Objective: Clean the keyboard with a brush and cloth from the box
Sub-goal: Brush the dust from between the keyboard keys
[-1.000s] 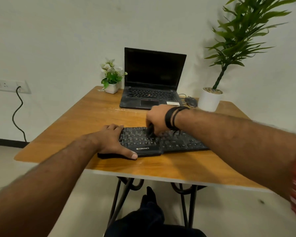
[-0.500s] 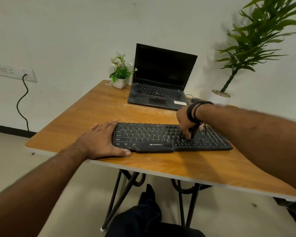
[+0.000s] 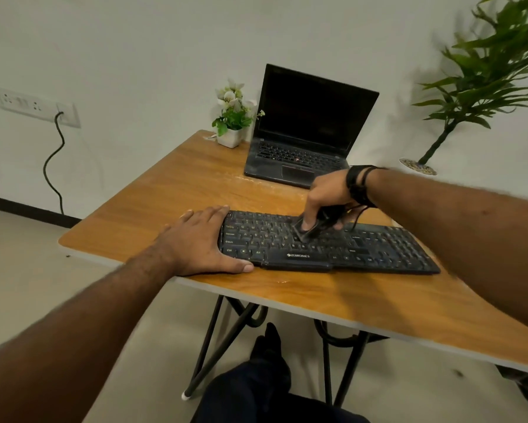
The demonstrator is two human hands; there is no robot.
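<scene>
While brushing, fingers (image 3: 310,216) around brush (image 3: 313,229)

wooden table (image 3: 171,206) on black metal legs: black keyboard (image 3: 363,248) near front edge; open laptop (image 3: 302,141) and small white flower pot (image 3: 230,137) at rear (left hand (image 3: 195,242) flat beside keyboard).

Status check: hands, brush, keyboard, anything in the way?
Left hand flat, bracing keyboard at its left end. Right hand grips brush, bristles on the middle keys. Nothing in the way; laptop sits behind.
</scene>
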